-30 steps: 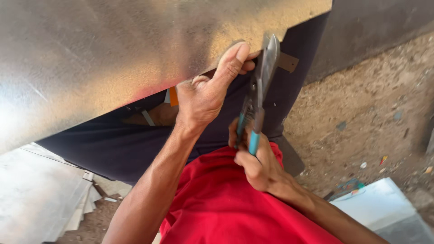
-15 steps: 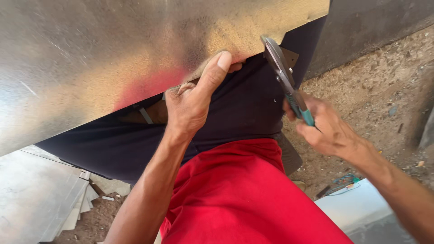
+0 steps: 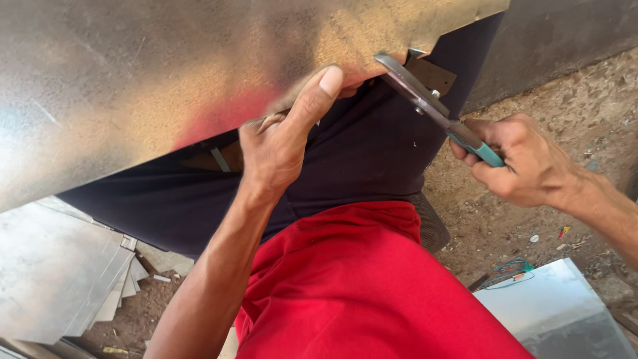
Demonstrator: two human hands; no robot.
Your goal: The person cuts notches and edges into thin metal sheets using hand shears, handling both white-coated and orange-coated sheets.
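Observation:
A large shiny metal sheet (image 3: 166,80) fills the upper left of the head view, lying over my dark-trousered lap. My left hand (image 3: 282,136) grips its near edge, thumb pressed up on the top face. My right hand (image 3: 525,156) holds tin snips (image 3: 432,106) with teal handles. The snips' blades meet the sheet's edge just right of my left thumb. My red shirt (image 3: 372,286) covers the bottom middle.
Several flat metal sheets (image 3: 60,272) are stacked on the dirt at the lower left. Another metal sheet (image 3: 558,312) lies at the lower right, with a bit of teal wire beside it. Bare dirt ground (image 3: 565,86) spreads to the right; a dark wall stands behind.
My right hand swung out to the right with the snips, turning them from nearly upright to a slant. The blades now sit at the sheet's edge. My left hand kept its grip.

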